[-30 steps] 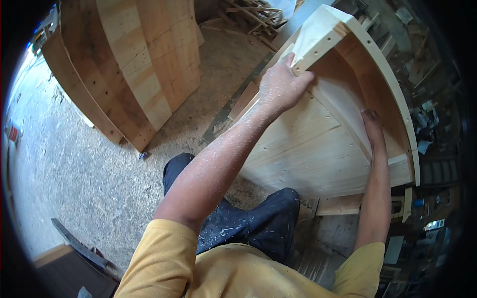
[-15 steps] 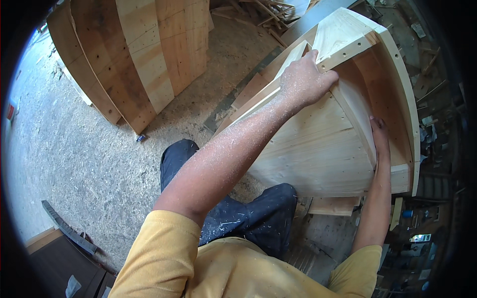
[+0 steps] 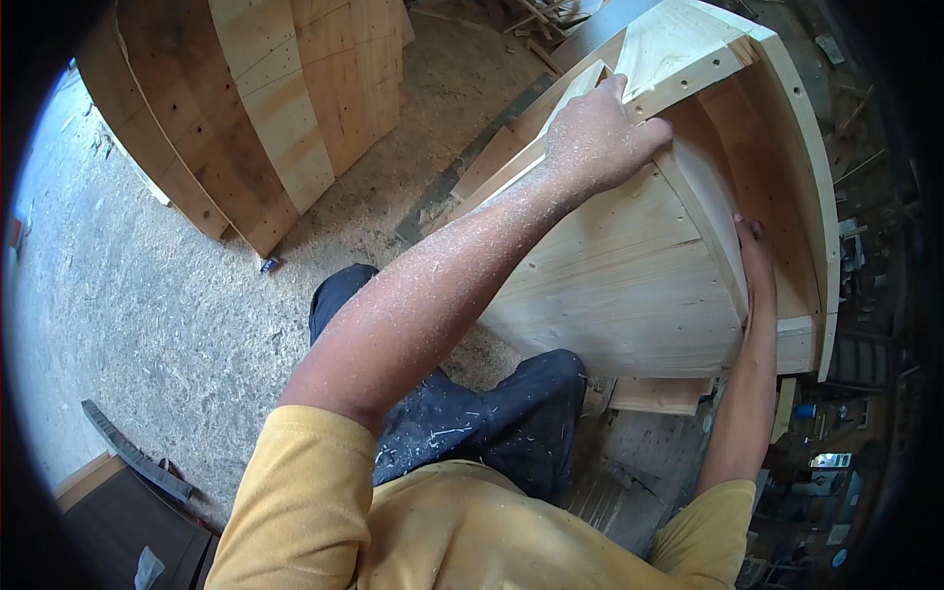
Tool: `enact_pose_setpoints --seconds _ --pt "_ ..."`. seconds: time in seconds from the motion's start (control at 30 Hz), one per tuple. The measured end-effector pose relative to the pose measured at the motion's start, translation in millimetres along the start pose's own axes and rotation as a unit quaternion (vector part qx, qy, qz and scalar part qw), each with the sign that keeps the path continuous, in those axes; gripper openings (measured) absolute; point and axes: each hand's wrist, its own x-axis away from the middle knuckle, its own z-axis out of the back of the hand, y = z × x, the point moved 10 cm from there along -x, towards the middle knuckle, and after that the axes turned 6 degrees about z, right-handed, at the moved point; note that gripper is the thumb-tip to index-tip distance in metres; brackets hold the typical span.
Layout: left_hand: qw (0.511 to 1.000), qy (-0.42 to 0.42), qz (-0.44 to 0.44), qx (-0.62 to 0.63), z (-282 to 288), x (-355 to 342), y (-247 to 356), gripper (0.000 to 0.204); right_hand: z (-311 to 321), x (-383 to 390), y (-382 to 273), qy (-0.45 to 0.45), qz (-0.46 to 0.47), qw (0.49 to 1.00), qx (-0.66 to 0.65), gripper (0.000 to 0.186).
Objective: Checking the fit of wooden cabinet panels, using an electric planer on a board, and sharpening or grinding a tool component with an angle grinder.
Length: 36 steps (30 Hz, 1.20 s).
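My left hand (image 3: 602, 140) is clamped on the far rail (image 3: 690, 87) of the wooden frame (image 3: 610, 285); my right hand (image 3: 755, 258), its closure unclear, rests inside, presumably for balance.

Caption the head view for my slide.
Left hand and right hand on a curved wooden frame, plank panel to the left.

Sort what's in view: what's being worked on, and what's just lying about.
In hand:
curved wooden assembly
drilled wooden bar on it, gripped by the left hand
its inner curved edge, touched by the right hand

Lying about, apparently:
dark curved strip, lower left
scrap wood pile, top
striped plank panel, untouched, possibly related
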Motion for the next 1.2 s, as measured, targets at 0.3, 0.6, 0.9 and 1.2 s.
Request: enact_pose_setpoints --seconds 0.3,0.6,0.9,1.2 --pt "0.988 -0.108 -0.102 0.029 -9.0 -0.4 1.7 0.071 -0.9 -0.5 1.5 0.009 -0.004 1.0 -0.009 0.042" --pt "0.975 -0.156 -0.15 0.059 -7.8 -5.1 -8.1 0.072 0.4 0.2 4.4 0.02 0.004 1.0 -0.007 0.043" --pt "0.974 -0.159 -0.113 0.118 -7.4 -3.8 -12.8 0.077 -0.1 -5.1 12.4 0.019 -0.001 1.0 0.0 0.046" --pt "0.973 -0.151 -0.114 0.133 -4.2 -3.2 -11.2 0.075 0.7 -3.0 10.2 0.028 -0.003 1.0 0.008 0.049"
